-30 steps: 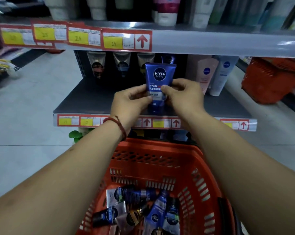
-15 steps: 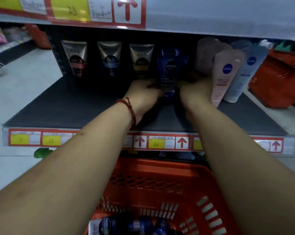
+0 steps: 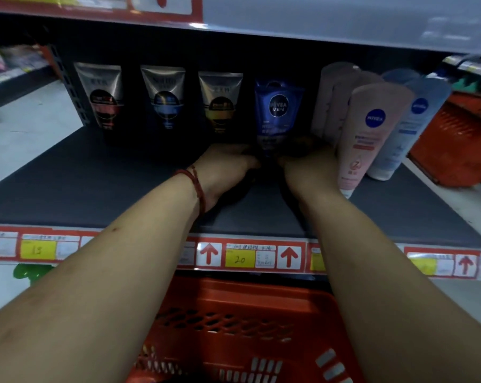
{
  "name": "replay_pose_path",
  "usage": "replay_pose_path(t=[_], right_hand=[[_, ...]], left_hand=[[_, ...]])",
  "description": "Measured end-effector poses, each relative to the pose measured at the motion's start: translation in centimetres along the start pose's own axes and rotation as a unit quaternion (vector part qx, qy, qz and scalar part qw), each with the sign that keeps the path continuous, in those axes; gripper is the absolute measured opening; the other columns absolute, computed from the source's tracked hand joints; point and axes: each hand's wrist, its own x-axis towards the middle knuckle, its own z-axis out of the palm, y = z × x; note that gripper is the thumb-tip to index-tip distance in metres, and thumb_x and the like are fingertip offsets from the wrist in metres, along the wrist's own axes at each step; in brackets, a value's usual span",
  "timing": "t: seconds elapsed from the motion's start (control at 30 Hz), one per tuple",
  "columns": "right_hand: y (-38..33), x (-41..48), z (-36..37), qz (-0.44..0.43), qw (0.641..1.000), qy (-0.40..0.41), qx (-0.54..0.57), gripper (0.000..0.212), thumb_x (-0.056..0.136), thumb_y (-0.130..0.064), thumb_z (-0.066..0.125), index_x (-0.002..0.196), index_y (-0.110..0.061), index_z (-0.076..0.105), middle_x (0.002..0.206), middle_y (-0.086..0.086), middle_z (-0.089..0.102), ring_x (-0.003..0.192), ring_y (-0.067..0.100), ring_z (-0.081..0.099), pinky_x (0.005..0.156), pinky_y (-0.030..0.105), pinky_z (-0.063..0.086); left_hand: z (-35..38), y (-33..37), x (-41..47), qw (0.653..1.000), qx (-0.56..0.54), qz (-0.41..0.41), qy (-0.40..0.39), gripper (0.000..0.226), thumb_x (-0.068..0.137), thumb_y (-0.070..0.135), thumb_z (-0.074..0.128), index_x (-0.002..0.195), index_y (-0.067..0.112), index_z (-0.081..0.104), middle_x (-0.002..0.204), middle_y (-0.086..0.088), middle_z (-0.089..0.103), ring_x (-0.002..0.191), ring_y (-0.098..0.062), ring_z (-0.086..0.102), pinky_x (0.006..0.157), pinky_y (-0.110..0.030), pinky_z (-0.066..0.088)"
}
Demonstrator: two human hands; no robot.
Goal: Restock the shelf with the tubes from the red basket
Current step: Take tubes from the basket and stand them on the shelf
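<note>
Blue tube point(image 3: 278, 111) moved from mid-air at shelf front to back row of shelf point(image 3: 95, 189). Now upright, base hidden. Silver tube point(image 3: 220, 103) at 9 o'clock, pink tube point(image 3: 369, 134) at 3 o'clock. Left hand point(image 3: 225, 164) and right hand point(image 3: 308, 167) flank tube base. Fingers in shadow, so cannot tell whether clamped or apart. Judgement: placement nearly complete. Release next, then return to red basket point(image 3: 247, 313) at 6 o'clock.

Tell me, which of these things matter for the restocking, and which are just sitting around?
Part of the job: blue Nivea Men tube; left hand and right hand, holding its base; shelf; red basket below.

Just there: three silver tubes; pink tubes; white tube; second red basket at the right; price labels.
</note>
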Motion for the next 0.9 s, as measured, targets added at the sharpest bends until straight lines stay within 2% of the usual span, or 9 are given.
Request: replay_pose_path(t=[0.13, 0.23, 0.37, 0.57, 0.63, 0.7, 0.77, 0.83, 0.9], right_hand=[[0.4, 0.0, 0.5, -0.009, 1.000, -0.001, -0.012, 0.034, 0.086, -0.024, 0.074, 0.117, -0.011, 0.068, 0.120, 0.010, 0.070, 0.110, 0.029, 0.065, 0.095, 0.043, 0.052], [0.7, 0.1, 0.8, -0.021, 0.999, -0.005, -0.036, 0.033, 0.088, -0.030, 0.073, 0.114, -0.009, 0.070, 0.117, 0.010, 0.070, 0.109, 0.029, 0.065, 0.093, 0.043, 0.052], [1.0, 0.4, 1.0, -0.014, 0.999, -0.009, -0.043, 0.035, 0.087, -0.036, 0.073, 0.110, -0.010, 0.071, 0.114, 0.010, 0.071, 0.106, 0.029, 0.065, 0.091, 0.045, 0.053], [1.2, 0.6, 1.0, -0.002, 0.998, -0.017, -0.055, 0.037, 0.085, -0.033, 0.071, 0.114, -0.010, 0.070, 0.116, 0.011, 0.071, 0.108, 0.030, 0.066, 0.092, 0.045, 0.054], [1.0, 0.4, 0.9, 0.001, 0.997, -0.031, -0.066, 0.040, 0.084, -0.033, 0.070, 0.116, -0.009, 0.070, 0.118, 0.012, 0.070, 0.109, 0.031, 0.065, 0.093, 0.046, 0.054], [0.5, -0.1, 0.5, 0.007, 0.997, -0.038, -0.072, 0.044, 0.082, -0.037, 0.071, 0.116, -0.010, 0.070, 0.117, 0.012, 0.070, 0.108, 0.031, 0.066, 0.092, 0.046, 0.055], [-0.2, -0.8, 0.0, 0.015, 0.997, -0.047, -0.063, 0.046, 0.080, -0.039, 0.074, 0.115, -0.011, 0.071, 0.115, 0.011, 0.072, 0.107, 0.030, 0.067, 0.091, 0.044, 0.056], [-1.3, -1.7, -1.1, 0.014, 0.993, -0.077, -0.083, 0.044, 0.082, -0.036, 0.074, 0.117, -0.010, 0.070, 0.116, 0.009, 0.071, 0.108, 0.029, 0.067, 0.091, 0.041, 0.056], [-3.0, -3.3, -2.6, -0.005, 0.986, -0.109, -0.126, 0.040, 0.087, -0.033, 0.072, 0.119, -0.008, 0.067, 0.118, 0.010, 0.070, 0.109, 0.030, 0.065, 0.091, 0.038, 0.054]], left_hand=[[0.0, 0.0, 0.5, 1.000, 0.001, -0.017, -0.021, 0.028, 0.090, 0.001, 0.062, 0.111, 0.016, 0.074, 0.111, -0.009, 0.074, 0.107, -0.027, 0.070, 0.094, -0.038, 0.058], [0.0, 0.1, 0.9, 0.998, -0.037, -0.033, -0.042, 0.033, 0.094, -0.005, 0.055, 0.122, 0.007, 0.067, 0.117, -0.009, 0.070, 0.107, -0.022, 0.068, 0.077, -0.023, 0.060], [0.2, 0.3, 1.3, 0.998, 0.016, -0.039, -0.044, 0.030, 0.095, -0.002, 0.054, 0.122, 0.006, 0.066, 0.102, -0.010, 0.066, 0.078, -0.015, 0.063, 0.056, -0.018, 0.056], [0.3, 0.1, 1.5, 0.996, 0.073, -0.027, -0.041, 0.028, 0.096, 0.003, 0.055, 0.120, 0.008, 0.067, 0.098, -0.011, 0.065, 0.069, -0.014, 0.059, 0.054, -0.017, 0.055], [0.4, 0.2, 1.3, 0.997, 0.064, -0.033, -0.036, 0.025, 0.096, 0.002, 0.056, 0.117, 0.006, 0.067, 0.093, -0.010, 0.064, 0.067, -0.014, 0.059, 0.055, -0.018, 0.056], [0.2, 0.3, 0.8, 0.997, 0.055, -0.042, -0.032, 0.020, 0.094, 0.000, 0.057, 0.110, 0.006, 0.067, 0.090, -0.011, 0.064, 0.070, -0.016, 0.062, 0.065, -0.023, 0.058], [-0.1, 0.4, 0.1, 0.998, 0.023, -0.056, -0.024, 0.018, 0.090, -0.005, 0.057, 0.101, 0.006, 0.067, 0.095, -0.015, 0.065, 0.083, -0.022, 0.065, 0.083, -0.033, 0.059], [-0.7, 0.8, -1.1, 0.996, -0.033, -0.082, -0.015, 0.020, 0.090, -0.008, 0.055, 0.100, 0.005, 0.066, 0.104, -0.018, 0.064, 0.094, -0.026, 0.066, 0.083, -0.031, 0.059], [-1.8, 1.4, -3.2, 0.997, 0.015, -0.078, 0.007, 0.011, 0.088, -0.002, 0.061, 0.093, 0.004, 0.068, 0.105, -0.022, 0.068, 0.103, -0.038, 0.069, 0.089, -0.041, 0.058]])
